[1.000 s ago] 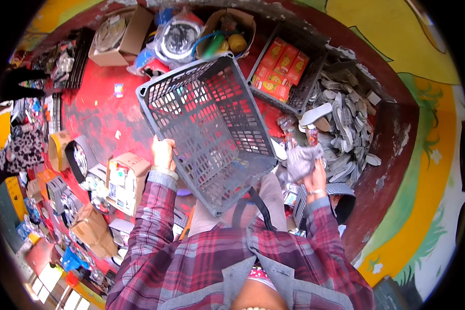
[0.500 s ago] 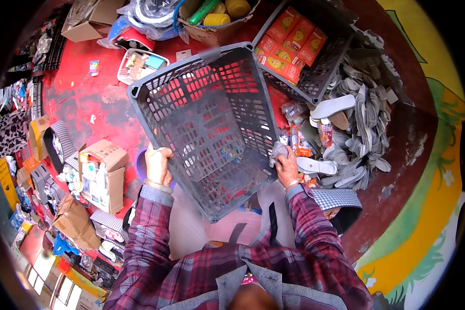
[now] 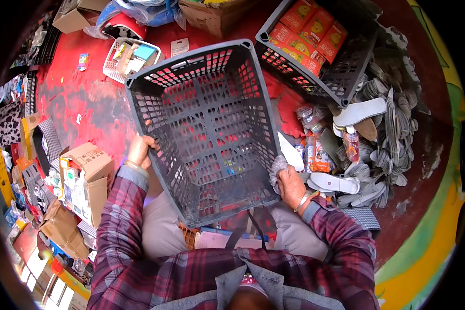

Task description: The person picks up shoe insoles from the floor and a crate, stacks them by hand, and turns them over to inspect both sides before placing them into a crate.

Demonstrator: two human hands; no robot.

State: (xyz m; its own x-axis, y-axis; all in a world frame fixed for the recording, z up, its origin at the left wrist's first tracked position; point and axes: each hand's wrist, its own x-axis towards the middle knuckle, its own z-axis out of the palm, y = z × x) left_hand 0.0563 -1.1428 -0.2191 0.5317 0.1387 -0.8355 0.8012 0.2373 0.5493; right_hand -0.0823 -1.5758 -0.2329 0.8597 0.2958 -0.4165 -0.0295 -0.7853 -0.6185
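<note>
The black slatted crate (image 3: 209,124) is in front of the person's knees (image 3: 165,222), its open mouth facing up. The left hand (image 3: 139,151) has its fingers curled on the left rim; the right hand's (image 3: 293,187) fingers bunch a grey cloth (image 3: 278,170) against the near right side. Dusty-looking grey marks its near wall; how much is wiped cannot be told. Insoles (image 3: 390,134) and a second crate (image 3: 357,59) crowd the right; red floor (image 3: 101,111) gives more room left.

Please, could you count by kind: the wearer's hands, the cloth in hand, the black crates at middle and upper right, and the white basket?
Hands: 2 (left hand, right hand)
Grey cloth: 1
Black crates: 2 (held crate, upper right crate)
White basket: 1
Total: 6
</note>
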